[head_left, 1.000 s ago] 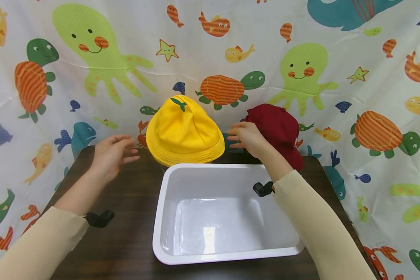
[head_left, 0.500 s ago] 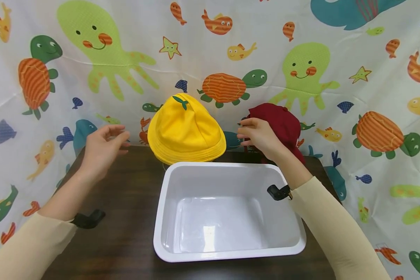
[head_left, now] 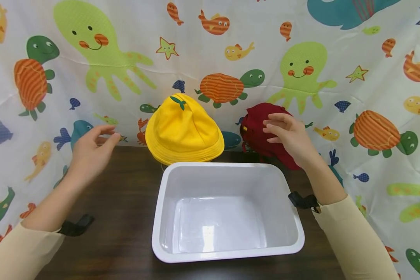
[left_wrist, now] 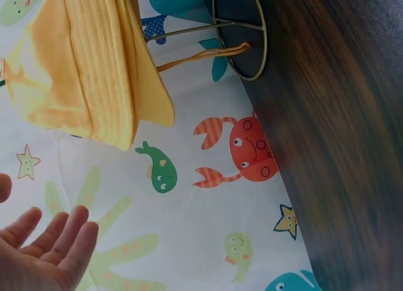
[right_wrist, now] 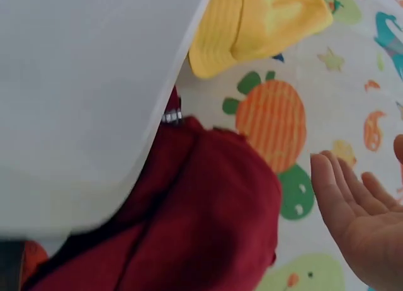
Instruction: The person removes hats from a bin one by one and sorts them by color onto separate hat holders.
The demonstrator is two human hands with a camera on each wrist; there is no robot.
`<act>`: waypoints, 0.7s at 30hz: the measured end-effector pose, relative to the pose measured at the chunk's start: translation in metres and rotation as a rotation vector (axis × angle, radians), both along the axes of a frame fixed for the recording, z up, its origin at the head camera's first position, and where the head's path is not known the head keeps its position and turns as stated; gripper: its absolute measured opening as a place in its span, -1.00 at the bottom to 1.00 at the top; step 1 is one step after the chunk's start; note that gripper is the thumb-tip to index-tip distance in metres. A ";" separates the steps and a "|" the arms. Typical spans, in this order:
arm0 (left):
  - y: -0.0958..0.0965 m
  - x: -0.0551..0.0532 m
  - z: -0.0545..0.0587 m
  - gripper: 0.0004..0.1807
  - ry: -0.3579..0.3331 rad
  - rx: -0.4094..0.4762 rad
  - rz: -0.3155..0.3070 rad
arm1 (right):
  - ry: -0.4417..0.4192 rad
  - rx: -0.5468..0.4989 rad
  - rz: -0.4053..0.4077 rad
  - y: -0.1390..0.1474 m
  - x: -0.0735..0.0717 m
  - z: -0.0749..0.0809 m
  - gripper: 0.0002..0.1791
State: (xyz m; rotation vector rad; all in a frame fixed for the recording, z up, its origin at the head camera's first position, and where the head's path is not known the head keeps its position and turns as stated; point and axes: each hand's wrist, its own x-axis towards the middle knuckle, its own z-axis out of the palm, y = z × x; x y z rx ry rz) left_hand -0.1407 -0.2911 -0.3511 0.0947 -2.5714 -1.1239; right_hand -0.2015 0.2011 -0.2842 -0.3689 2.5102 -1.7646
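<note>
A yellow bucket hat (head_left: 183, 134) with a green leaf-shaped trim stands upright behind the white tub; the left wrist view shows the hat (left_wrist: 75, 70) on a wire stand (left_wrist: 260, 61). To its left, my left hand (head_left: 92, 151) hovers with loosely bent fingers, holding nothing and apart from the hat. A dark red cap (head_left: 256, 126) sits at the back right, partly covered by my right hand (head_left: 290, 136) in the head view. In the right wrist view, the right hand (right_wrist: 362, 218) is apart from the red cap (right_wrist: 217, 209), its fingers extended.
A white plastic tub (head_left: 227, 252) sits mid-table in front of both hats, with bare floor inside. The dark wooden table (head_left: 126, 202) extends to its left. A curtain (head_left: 203, 50) printed with sea animals hangs behind and at both sides.
My right hand has moved right, from the gap between the hats to in front of the red cap. My left hand has shifted left, away from the yellow hat.
</note>
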 end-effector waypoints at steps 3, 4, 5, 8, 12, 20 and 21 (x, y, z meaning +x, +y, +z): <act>-0.002 0.005 -0.002 -0.38 0.008 -0.001 0.002 | 0.070 -0.017 -0.011 0.013 0.007 -0.003 -0.43; -0.003 0.006 -0.003 -0.38 0.008 -0.006 0.003 | 0.092 -0.028 -0.011 0.017 0.010 -0.005 -0.44; -0.004 0.008 -0.004 -0.38 0.013 -0.012 0.004 | 0.115 -0.037 -0.012 0.021 0.012 -0.006 -0.45; -0.007 0.013 -0.009 -0.38 0.037 -0.045 0.005 | 0.177 -0.053 -0.018 0.032 0.020 -0.013 -0.50; -0.010 0.019 -0.016 -0.40 0.084 -0.083 -0.007 | 0.255 -0.064 -0.050 0.048 0.032 -0.020 -0.56; -0.016 0.030 -0.034 -0.35 0.168 -0.206 -0.024 | 0.446 0.221 -0.180 0.085 0.044 -0.058 -0.47; -0.016 0.031 -0.036 -0.32 0.162 -0.220 -0.022 | 0.459 0.250 -0.196 0.089 0.046 -0.064 -0.45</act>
